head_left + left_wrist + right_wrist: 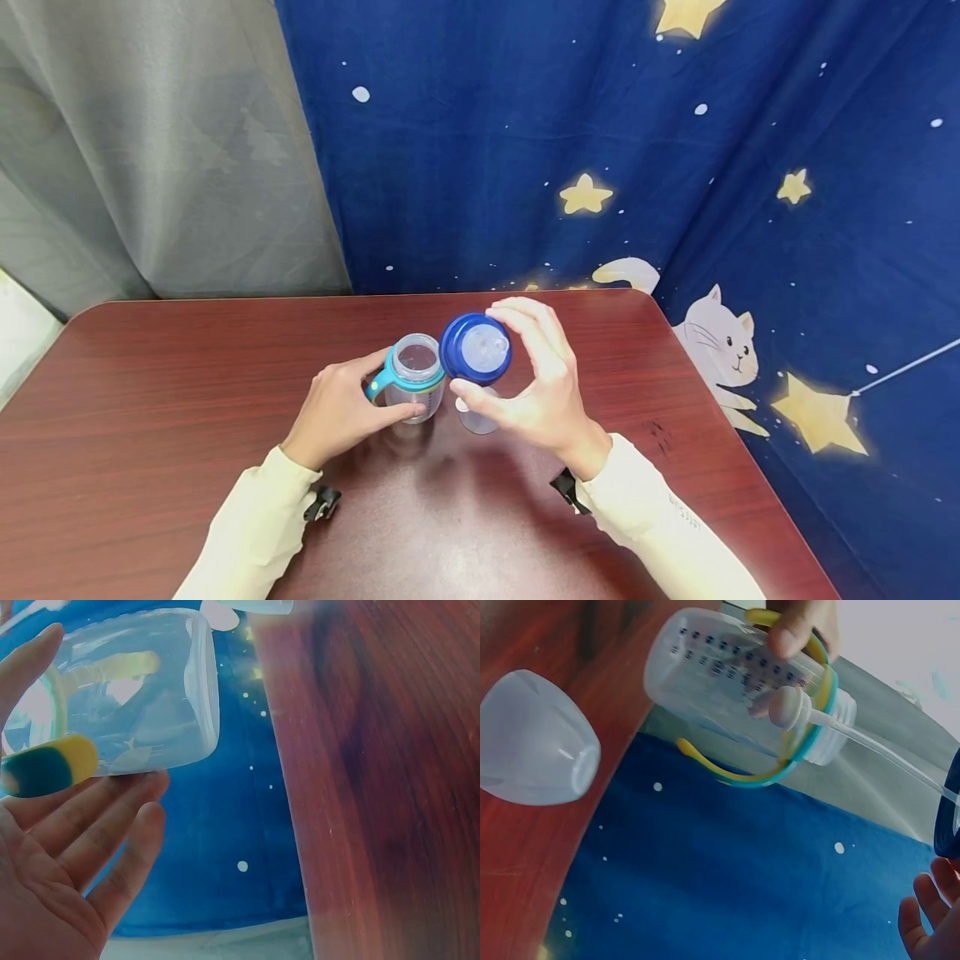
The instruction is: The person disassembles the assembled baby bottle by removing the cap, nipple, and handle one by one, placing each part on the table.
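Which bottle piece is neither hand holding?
The translucent domed cap on the table; the left hand holds the handled bottle, the right hand the blue lid.

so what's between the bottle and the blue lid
In the right wrist view, a clear straw crosses that stretch, running from the blue lid to a white end piece that shows in front of the bottle.

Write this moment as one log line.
left hand: holds clear plastic bottle; right hand: pinches round blue plastic lid; translucent domed cap: on reddish table; bottle: uncovered
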### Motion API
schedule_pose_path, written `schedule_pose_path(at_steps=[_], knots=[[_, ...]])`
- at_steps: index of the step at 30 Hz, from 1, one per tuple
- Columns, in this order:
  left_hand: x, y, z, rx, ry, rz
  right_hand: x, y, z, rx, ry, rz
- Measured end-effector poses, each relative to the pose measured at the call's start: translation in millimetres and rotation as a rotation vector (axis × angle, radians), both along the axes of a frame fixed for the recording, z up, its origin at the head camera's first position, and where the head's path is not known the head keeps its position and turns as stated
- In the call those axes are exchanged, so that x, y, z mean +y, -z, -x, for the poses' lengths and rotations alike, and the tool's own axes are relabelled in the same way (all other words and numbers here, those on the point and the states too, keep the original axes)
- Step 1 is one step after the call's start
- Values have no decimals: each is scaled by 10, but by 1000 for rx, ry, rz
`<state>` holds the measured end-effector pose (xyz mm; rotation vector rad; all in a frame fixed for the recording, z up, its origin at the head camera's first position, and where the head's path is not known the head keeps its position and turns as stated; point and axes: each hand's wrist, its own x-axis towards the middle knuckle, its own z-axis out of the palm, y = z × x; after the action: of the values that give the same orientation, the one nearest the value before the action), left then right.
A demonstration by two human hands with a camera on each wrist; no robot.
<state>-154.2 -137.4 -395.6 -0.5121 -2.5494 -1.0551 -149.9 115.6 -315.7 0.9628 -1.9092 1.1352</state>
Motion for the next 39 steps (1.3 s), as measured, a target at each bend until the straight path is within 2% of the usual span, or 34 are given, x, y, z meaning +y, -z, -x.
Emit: schedule_pose_path(at_steps=[10, 16, 31, 39], knots=[[-31, 12, 41, 3, -7, -16, 28, 272, -1, -210, 38, -162], [-46, -9, 43, 17, -30, -20, 22, 390, 17, -295, 91, -228], [-108, -20, 42, 13, -57, -34, 3, 627, 125, -357, 165, -320], [-136, -18, 40, 6, -59, -38, 0, 693, 182, -393, 194, -345]])
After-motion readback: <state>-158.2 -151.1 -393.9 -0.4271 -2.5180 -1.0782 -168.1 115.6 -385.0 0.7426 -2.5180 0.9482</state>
